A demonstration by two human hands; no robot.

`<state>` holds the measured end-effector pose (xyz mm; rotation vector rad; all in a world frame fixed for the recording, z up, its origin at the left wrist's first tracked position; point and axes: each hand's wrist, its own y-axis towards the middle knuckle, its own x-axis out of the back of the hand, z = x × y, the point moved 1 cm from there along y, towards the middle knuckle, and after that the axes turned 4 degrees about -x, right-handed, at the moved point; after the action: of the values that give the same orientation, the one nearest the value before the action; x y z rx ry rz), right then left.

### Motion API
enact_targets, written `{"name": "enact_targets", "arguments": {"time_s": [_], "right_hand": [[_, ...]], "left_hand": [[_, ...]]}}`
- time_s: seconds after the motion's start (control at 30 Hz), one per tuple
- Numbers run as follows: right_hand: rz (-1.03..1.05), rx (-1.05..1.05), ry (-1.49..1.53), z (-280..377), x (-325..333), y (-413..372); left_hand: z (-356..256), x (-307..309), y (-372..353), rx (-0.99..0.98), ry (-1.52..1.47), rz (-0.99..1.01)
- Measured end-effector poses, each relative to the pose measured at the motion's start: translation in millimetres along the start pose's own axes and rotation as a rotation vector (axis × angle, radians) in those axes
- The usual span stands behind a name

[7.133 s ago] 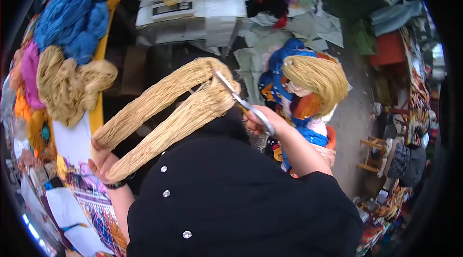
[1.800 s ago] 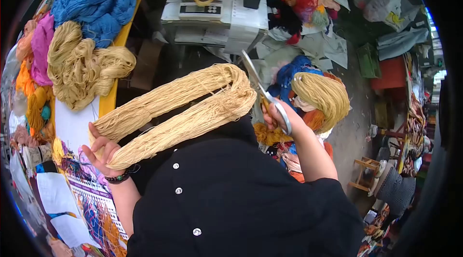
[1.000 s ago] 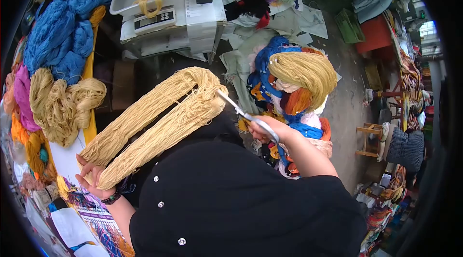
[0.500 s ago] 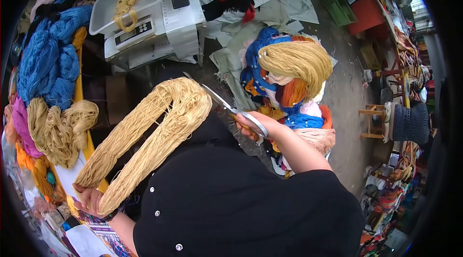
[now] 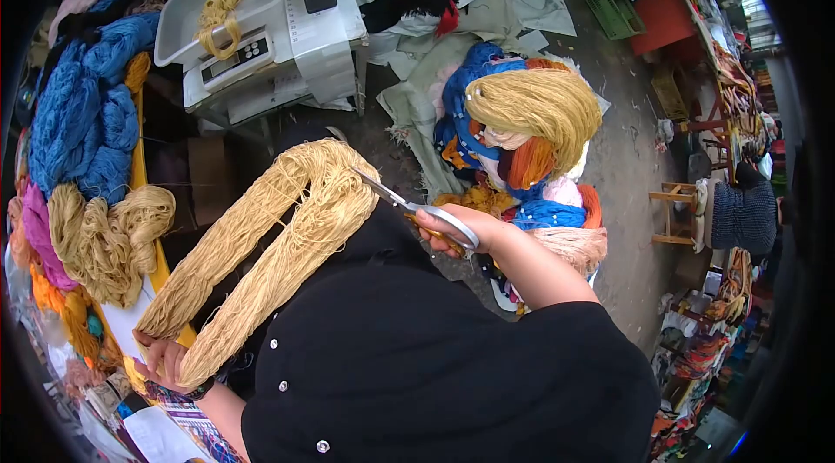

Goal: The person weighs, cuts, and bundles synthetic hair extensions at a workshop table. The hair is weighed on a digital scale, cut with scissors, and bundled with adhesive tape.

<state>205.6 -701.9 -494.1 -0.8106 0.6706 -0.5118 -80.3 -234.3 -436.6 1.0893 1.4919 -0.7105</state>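
Observation:
A looped skein of pale yellow yarn (image 5: 283, 289) stretches from lower left to the middle of the head view. My left hand (image 5: 161, 359) is closed around its near end. At the far bend, over my dark-clad leg, some strands are loose and tangled. My right hand (image 5: 448, 230) grips scissors (image 5: 435, 217) by the handles. One blade lies across the strands at the skein's right edge; the other is mostly hidden by the yarn or beneath it.
Blue yarn (image 5: 78, 124) and beige skeins (image 5: 113, 237) lie on the yellow-edged table at left. A plastic tub (image 5: 183, 24) with yarn sits on a scale (image 5: 235, 63). A pile topped by a golden skein (image 5: 539, 106) stands ahead right. A wooden stool (image 5: 674, 215) is farther right.
My right hand has moved slightly left, bringing the scissor blade from beside the skein onto its right edge. My left hand stays on the near end.

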Motion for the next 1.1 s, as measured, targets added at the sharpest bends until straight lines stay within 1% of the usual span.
{"name": "enact_targets", "arguments": {"time_s": [0.23,0.3,0.4,0.47,0.5,0.53,0.67,0.73,0.8,0.83,0.87,0.9,0.93,0.97,1.0,1.03,1.07,1.1], "right_hand": [[-0.003,0.006,0.01,-1,0,8],[-0.094,0.09,0.031,1,-2,8],[-0.094,0.269,0.142,-2,3,8],[-0.178,0.326,0.226,-2,3,9],[-0.172,0.358,0.255,-1,3,11],[-0.17,0.361,0.248,-1,3,16],[-0.172,0.36,0.461,8,-13,38],[-0.161,0.354,0.553,14,-18,53],[-0.232,0.352,0.557,14,-18,63],[-0.308,0.372,0.54,19,-23,60],[-0.276,0.387,0.531,20,-24,59],[-0.292,0.426,0.466,22,-21,60],[-0.363,0.493,0.45,35,-26,53],[-0.407,0.576,0.496,43,-22,55],[-0.419,0.679,0.506,57,-19,50],[-0.417,0.818,0.46,68,-15,50],[-0.428,0.881,0.274,78,-13,46],[-0.421,0.881,0.107,94,-22,33]], "left_hand": [[4,-2,0,-0.018,0.014,-0.005],[5,-3,-1,-0.019,0.013,-0.01],[2,-3,-4,-0.026,0.015,-0.023],[2,-3,-4,-0.029,0.013,-0.026],[3,-5,-3,-0.028,0.015,-0.022],[5,-7,-3,-0.03,0.017,-0.017],[11,-26,3,-0.015,0.026,0.023],[12,-35,7,0.043,0.058,0.072],[15,-45,8,0.053,0.071,0.081],[17,-52,11,0.051,0.084,0.093],[15,-57,14,0.018,0.11,0.095],[6,-62,17,0.021,0.141,0.146],[-2,-72,23,0.027,0.169,0.194],[-11,-87,27,0.025,0.173,0.221],[-17,-103,32,0.004,0.163,0.275],[-24,-117,34,-0.029,0.189,0.285],[-26,-126,37,-0.029,0.212,0.281],[-21,-136,44,-0.032,0.242,0.275]]}}
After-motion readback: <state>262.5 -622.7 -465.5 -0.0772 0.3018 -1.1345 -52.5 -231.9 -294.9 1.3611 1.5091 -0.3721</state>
